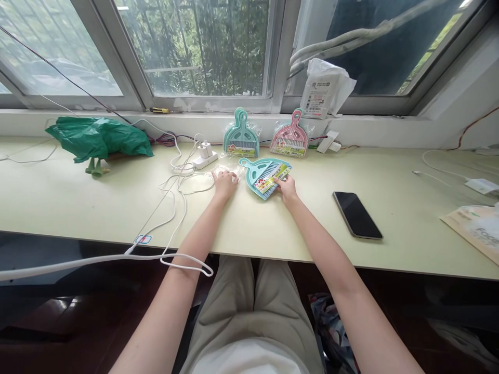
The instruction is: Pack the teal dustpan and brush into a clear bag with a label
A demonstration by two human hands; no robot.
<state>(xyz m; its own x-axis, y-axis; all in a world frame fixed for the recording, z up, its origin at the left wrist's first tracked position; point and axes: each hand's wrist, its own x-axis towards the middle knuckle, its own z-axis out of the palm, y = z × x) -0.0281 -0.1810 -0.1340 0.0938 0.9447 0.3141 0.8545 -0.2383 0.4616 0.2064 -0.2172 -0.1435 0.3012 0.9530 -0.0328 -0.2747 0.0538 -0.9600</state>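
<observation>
At the bottom of the frame I see my lap, both forearms reaching up toward the centre. My left hand [225,183] rests on the desk [78,197], fingers curled over a scrap of clear wrapping [230,170]; whether it pinches the film I cannot tell. My right hand [286,187] grips the lower edge of the teal dustpan set [265,176], which lies flat at centre frame, handle pointing upper left. A phone [357,214] lies lower right of it, well apart. White cables [175,202] loop just left of my left hand, one hanging off the desk edge; I judge a careless sweep could snag them. Further back, a second teal set [241,136] and a pink set [291,136] lean against the window ledge.
</observation>
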